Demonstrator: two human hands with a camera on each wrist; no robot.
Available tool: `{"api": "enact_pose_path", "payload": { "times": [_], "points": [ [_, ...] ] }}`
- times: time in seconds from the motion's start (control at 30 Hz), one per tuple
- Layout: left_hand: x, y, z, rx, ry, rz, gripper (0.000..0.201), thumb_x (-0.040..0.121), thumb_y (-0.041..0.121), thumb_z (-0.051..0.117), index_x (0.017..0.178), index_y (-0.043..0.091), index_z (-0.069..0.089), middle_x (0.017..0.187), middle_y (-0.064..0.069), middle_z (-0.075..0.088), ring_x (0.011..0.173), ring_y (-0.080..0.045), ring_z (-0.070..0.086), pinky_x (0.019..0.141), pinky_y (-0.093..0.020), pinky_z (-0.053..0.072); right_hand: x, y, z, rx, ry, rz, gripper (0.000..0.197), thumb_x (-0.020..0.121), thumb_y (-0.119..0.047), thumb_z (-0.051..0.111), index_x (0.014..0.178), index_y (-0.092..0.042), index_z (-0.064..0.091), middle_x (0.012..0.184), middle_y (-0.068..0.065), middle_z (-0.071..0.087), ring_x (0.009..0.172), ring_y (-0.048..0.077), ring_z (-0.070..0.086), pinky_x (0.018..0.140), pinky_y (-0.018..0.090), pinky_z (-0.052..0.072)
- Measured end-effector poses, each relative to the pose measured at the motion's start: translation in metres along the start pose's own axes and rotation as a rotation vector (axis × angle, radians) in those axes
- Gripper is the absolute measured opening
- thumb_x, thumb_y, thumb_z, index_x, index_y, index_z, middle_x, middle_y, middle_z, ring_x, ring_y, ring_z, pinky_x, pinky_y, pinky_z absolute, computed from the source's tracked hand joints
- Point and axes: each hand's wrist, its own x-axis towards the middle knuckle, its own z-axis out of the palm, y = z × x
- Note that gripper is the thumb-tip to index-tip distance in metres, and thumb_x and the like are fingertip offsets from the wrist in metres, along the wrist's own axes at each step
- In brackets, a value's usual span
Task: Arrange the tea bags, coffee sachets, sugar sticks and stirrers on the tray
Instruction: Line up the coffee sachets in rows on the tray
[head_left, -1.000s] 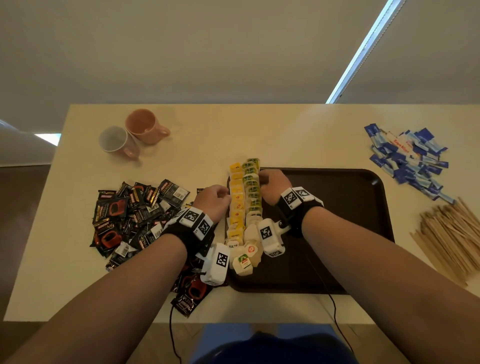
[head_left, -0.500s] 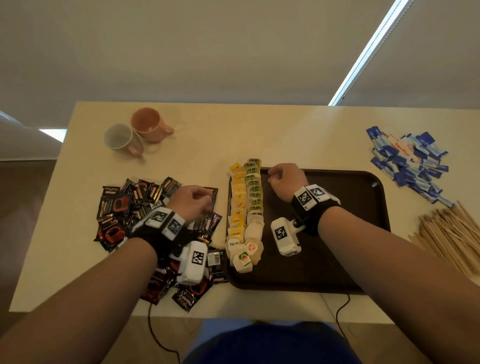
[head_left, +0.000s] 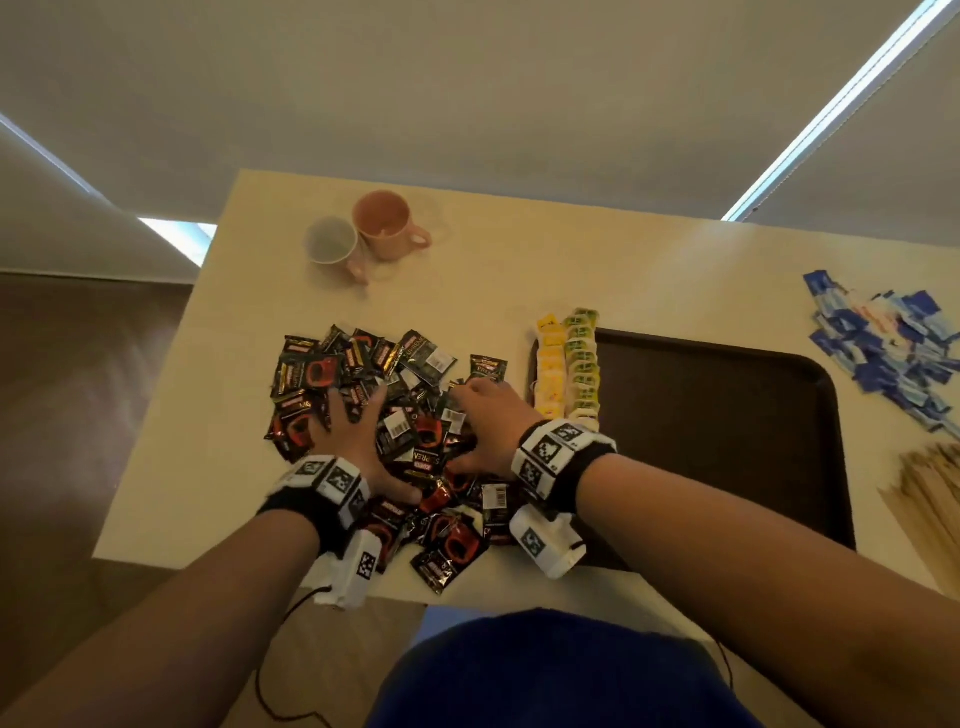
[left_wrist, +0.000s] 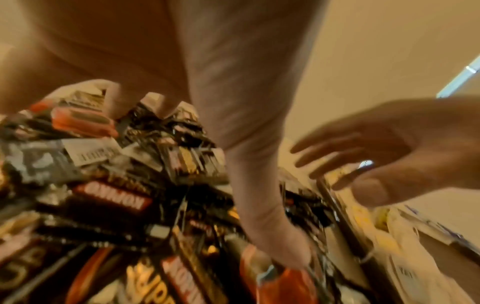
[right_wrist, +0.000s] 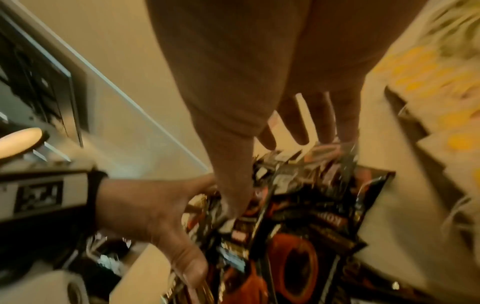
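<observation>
A heap of black and red coffee sachets (head_left: 395, 415) lies on the table left of the brown tray (head_left: 727, 426). My left hand (head_left: 353, 423) lies flat on the heap with its fingers spread. Beside it, my right hand (head_left: 485, 421) rests on the heap's right side, fingers stretched out, holding nothing. In the right wrist view its fingers (right_wrist: 319, 123) and thumb touch the sachets (right_wrist: 298, 205). Two rows of yellow and green tea bags (head_left: 569, 364) stand along the tray's left edge. Blue sugar sticks (head_left: 888, 343) and wooden stirrers (head_left: 930, 499) lie on the table right of the tray.
Two mugs, one pink (head_left: 387, 223) and one pale (head_left: 332, 247), stand at the table's back left. Some sachets lie close to the table's front edge (head_left: 441, 569). Most of the tray's floor is bare.
Both hands have left the tea bag rows and moved left onto the coffee sachet heap, the left first, then the right. Their fingers have uncurled and spread.
</observation>
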Motion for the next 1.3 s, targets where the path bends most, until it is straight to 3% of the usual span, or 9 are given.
{"api": "enact_pose_path", "payload": {
  "times": [0.17, 0.43, 0.53, 0.73, 0.87, 1.03, 1.13, 1.23, 1.3],
  "points": [
    [0.012, 0.023, 0.006, 0.026, 0.022, 0.07, 0.141, 0.059, 0.048, 0.093, 0.151, 0.053, -0.013, 0.163, -0.003, -0.023, 0.149, -0.05, -0.006, 0.107, -0.073, 0.03, 0.021, -0.019, 0.025, -0.155, -0.079, 0.096, 0.126, 0.058, -0.055, 0.088, 0.152, -0.027, 0.009, 0.157, 0.014, 0.013, 0.144, 0.045, 0.013, 0.11, 0.061, 0.028],
    [0.021, 0.025, 0.0, -0.049, 0.217, 0.231, 0.1, 0.075, 0.046, 0.083, 0.152, 0.047, 0.018, 0.159, -0.01, 0.015, 0.142, -0.044, 0.025, 0.108, -0.059, 0.037, 0.036, -0.008, 0.01, -0.003, 0.029, 0.182, 0.088, 0.075, -0.047, 0.078, 0.145, -0.025, 0.03, 0.144, 0.01, 0.033, 0.134, 0.041, 0.03, 0.102, 0.055, 0.044],
    [0.022, 0.022, 0.002, -0.144, 0.276, 0.277, 0.091, 0.076, 0.042, 0.082, 0.149, 0.041, 0.029, 0.152, -0.011, 0.026, 0.137, -0.041, 0.034, 0.108, -0.054, 0.04, 0.037, -0.005, 0.007, 0.085, 0.048, 0.186, 0.089, 0.074, -0.047, 0.078, 0.147, -0.027, 0.031, 0.141, 0.01, 0.036, 0.132, 0.039, 0.033, 0.104, 0.054, 0.043],
    [0.019, 0.022, -0.005, -0.425, 0.202, 0.337, 0.112, 0.053, 0.034, 0.096, 0.147, 0.026, 0.036, 0.137, -0.009, 0.037, 0.128, -0.028, 0.041, 0.111, -0.041, 0.038, 0.035, -0.004, -0.002, 0.319, 0.057, 0.169, 0.09, 0.075, -0.049, 0.072, 0.15, -0.023, 0.029, 0.139, 0.014, 0.041, 0.129, 0.04, 0.041, 0.108, 0.05, 0.04],
    [0.022, 0.023, -0.013, -0.592, 0.143, 0.348, 0.119, 0.043, 0.047, 0.092, 0.147, 0.025, 0.037, 0.135, -0.006, 0.042, 0.127, -0.025, 0.044, 0.112, -0.044, 0.04, 0.035, -0.001, -0.014, 0.497, 0.013, 0.152, 0.091, 0.078, -0.04, 0.069, 0.154, -0.018, 0.024, 0.141, 0.012, 0.048, 0.125, 0.032, 0.052, 0.102, 0.045, 0.047],
    [0.022, 0.022, -0.016, -0.588, 0.08, 0.375, 0.116, 0.054, 0.046, 0.094, 0.15, 0.027, 0.033, 0.141, -0.006, 0.036, 0.13, -0.024, 0.039, 0.114, -0.045, 0.035, 0.029, 0.001, -0.028, 0.815, 0.056, 0.202, 0.08, 0.077, -0.025, 0.06, 0.15, -0.009, 0.032, 0.137, 0.007, 0.051, 0.121, 0.026, 0.052, 0.1, 0.037, 0.045],
    [0.028, 0.023, -0.01, -0.712, 0.137, 0.344, 0.094, 0.052, 0.069, 0.079, 0.133, 0.03, 0.05, 0.131, -0.006, 0.049, 0.121, -0.024, 0.051, 0.107, -0.047, 0.044, 0.031, 0.001, -0.025, 0.716, 0.079, 0.235, 0.049, 0.092, -0.041, 0.055, 0.13, -0.01, 0.053, 0.11, 0.001, 0.052, 0.109, 0.024, 0.054, 0.091, 0.034, 0.044],
    [0.033, 0.026, -0.007, -0.74, 0.23, 0.283, 0.043, 0.077, 0.037, 0.076, 0.115, 0.032, 0.055, 0.13, -0.008, 0.053, 0.122, -0.025, 0.054, 0.104, -0.038, 0.045, 0.034, 0.003, -0.015, 0.514, 0.116, 0.232, 0.056, 0.093, -0.052, 0.055, 0.13, -0.009, 0.057, 0.119, 0.007, 0.062, 0.112, 0.025, 0.059, 0.09, 0.032, 0.047],
    [0.034, 0.027, -0.006, -0.736, 0.297, 0.277, 0.032, 0.085, 0.025, 0.075, 0.112, 0.029, 0.058, 0.131, -0.006, 0.053, 0.122, -0.02, 0.052, 0.099, -0.031, 0.043, 0.033, 0.001, -0.013, 0.427, 0.146, 0.215, 0.068, 0.088, -0.057, 0.062, 0.135, -0.009, 0.055, 0.13, 0.007, 0.062, 0.118, 0.024, 0.059, 0.096, 0.034, 0.049]
  ]
}}
